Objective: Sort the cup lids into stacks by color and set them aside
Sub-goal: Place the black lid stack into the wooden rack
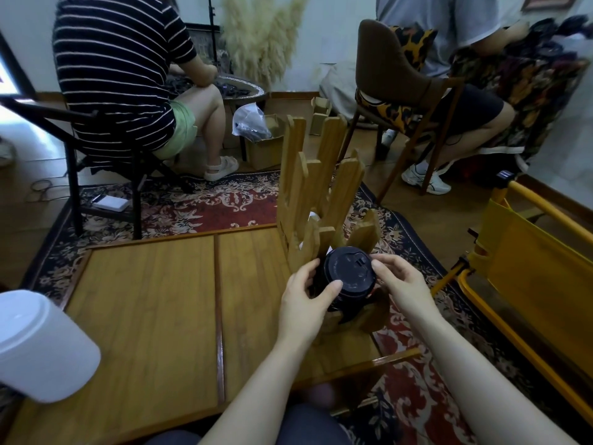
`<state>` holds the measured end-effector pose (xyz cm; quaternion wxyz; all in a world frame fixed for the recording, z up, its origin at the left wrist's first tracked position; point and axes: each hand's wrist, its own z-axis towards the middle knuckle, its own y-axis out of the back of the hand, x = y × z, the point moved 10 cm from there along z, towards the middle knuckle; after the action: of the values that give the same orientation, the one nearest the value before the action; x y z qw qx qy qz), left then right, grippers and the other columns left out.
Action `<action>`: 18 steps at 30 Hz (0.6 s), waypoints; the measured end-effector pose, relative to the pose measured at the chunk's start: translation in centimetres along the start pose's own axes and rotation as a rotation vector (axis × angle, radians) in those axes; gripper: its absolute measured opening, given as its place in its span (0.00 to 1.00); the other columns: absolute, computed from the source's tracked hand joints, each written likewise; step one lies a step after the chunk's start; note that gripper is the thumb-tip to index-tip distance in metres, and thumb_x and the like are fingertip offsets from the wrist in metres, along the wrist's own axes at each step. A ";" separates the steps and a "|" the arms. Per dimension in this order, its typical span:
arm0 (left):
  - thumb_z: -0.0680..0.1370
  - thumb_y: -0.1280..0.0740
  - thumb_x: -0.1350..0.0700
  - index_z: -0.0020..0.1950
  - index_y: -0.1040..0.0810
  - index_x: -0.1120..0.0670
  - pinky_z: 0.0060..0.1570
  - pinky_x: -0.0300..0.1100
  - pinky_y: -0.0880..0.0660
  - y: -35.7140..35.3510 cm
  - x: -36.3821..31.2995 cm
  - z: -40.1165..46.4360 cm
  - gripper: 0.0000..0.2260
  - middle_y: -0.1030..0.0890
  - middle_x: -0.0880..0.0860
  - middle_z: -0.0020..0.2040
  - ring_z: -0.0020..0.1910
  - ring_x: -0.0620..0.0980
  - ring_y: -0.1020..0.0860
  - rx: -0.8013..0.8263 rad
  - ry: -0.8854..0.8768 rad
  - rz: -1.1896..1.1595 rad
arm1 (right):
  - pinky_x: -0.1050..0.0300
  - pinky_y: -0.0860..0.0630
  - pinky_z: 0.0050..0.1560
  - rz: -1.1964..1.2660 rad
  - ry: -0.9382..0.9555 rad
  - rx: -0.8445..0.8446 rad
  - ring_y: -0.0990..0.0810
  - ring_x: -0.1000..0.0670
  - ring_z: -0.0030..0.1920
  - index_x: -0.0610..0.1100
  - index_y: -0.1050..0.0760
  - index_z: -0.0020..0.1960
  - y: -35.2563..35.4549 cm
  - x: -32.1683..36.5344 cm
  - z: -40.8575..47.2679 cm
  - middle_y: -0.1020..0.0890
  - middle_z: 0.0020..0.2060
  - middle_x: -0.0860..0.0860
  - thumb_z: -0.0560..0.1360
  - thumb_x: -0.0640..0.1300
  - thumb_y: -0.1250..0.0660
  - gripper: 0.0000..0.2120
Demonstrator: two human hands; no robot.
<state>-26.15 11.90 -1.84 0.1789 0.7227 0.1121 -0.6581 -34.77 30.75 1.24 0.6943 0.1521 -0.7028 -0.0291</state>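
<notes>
No readable text anywhere, faint embossed lettering on the top black lid (349,273) too blurred to make out, no labels, brands or numbers legible

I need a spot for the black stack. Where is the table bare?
Bare: the table's left panel, between the white tub and centre seam, and the strip left of the left hand. Crowded: the right edge, with wooden rack, black lids and right hand.

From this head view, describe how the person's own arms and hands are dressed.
Both forearms are bare, with no sleeve in view. The left hand and right hand wear no gloves, and no rings, watch or bracelet show. Fingernails look short and unpainted.
</notes>
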 end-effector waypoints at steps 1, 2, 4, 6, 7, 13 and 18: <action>0.74 0.25 0.45 0.69 0.27 0.42 0.68 0.51 0.27 0.2 -0.2 -0.1 0.25 0.26 0.46 0.69 0.67 0.46 0.27 -0.001 -0.005 0.001 | 0.60 0.22 0.53 -0.001 0.011 -0.010 0.20 0.53 0.57 0.46 0.22 0.60 0.0 0.2 -0.2 0.18 0.55 0.51 0.79 0.46 0.34 0.11; 0.75 0.26 0.46 0.70 0.27 0.42 0.68 0.50 0.28 0.3 -0.3 -0.2 0.24 0.26 0.45 0.69 0.67 0.46 0.27 -0.001 -0.012 0.006 | 0.61 0.22 0.52 -0.002 0.022 -0.021 0.20 0.54 0.57 0.45 0.22 0.61 0.1 0.5 -0.4 0.18 0.55 0.52 0.79 0.45 0.34 0.12; 0.76 0.26 0.47 0.70 0.28 0.42 0.68 0.47 0.28 0.7 -0.7 -0.5 0.24 0.26 0.44 0.68 0.67 0.44 0.27 0.001 -0.032 0.028 | 0.63 0.23 0.51 -0.012 0.065 -0.045 0.21 0.56 0.57 0.45 0.23 0.62 0.3 1.4 -0.8 0.19 0.55 0.53 0.79 0.44 0.33 0.12; 0.76 0.27 0.47 0.71 0.28 0.41 0.66 0.43 0.28 1.2 -1.2 -0.9 0.24 0.26 0.41 0.67 0.66 0.41 0.27 -0.002 -0.062 0.064 | 0.63 0.24 0.53 -0.039 0.112 -0.058 0.21 0.57 0.57 0.45 0.23 0.62 0.4 2.4 -1.3 0.19 0.55 0.53 0.78 0.43 0.33 0.12; 0.76 0.27 0.47 0.71 0.28 0.41 0.65 0.42 0.28 1.4 -1.5 -1.0 0.24 0.27 0.40 0.66 0.66 0.40 0.27 -0.001 -0.077 0.081 | 0.61 0.24 0.55 -0.058 0.127 -0.056 0.22 0.57 0.57 0.45 0.23 0.62 0.3 2.8 -1.5 0.20 0.55 0.53 0.78 0.43 0.33 0.12; 0.78 0.29 0.47 0.73 0.30 0.40 0.61 0.36 0.33 3.4 -3.4 -2.1 0.24 0.29 0.39 0.68 0.65 0.37 0.30 0.002 -0.163 0.225 | 0.49 0.26 0.64 -0.269 0.234 -0.086 0.26 0.53 0.63 0.50 0.24 0.63 -0.4 5.3 -3.2 0.23 0.60 0.53 0.78 0.47 0.33 0.13; 0.78 0.32 0.44 0.75 0.33 0.40 0.65 0.45 0.29 6.3 -4.8 -2.9 0.26 0.32 0.41 0.70 0.67 0.45 0.29 0.003 -0.232 0.518 | 0.44 0.25 0.62 -0.340 0.357 -0.010 0.26 0.53 0.62 0.54 0.25 0.61 -3.6 8.4 -5.1 0.24 0.56 0.60 0.78 0.47 0.33 0.13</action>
<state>-21.54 7.71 3.86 0.3518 0.6474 -0.0985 -0.6689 -29.04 26.02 8.59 0.7933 0.2674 -0.5332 -0.1218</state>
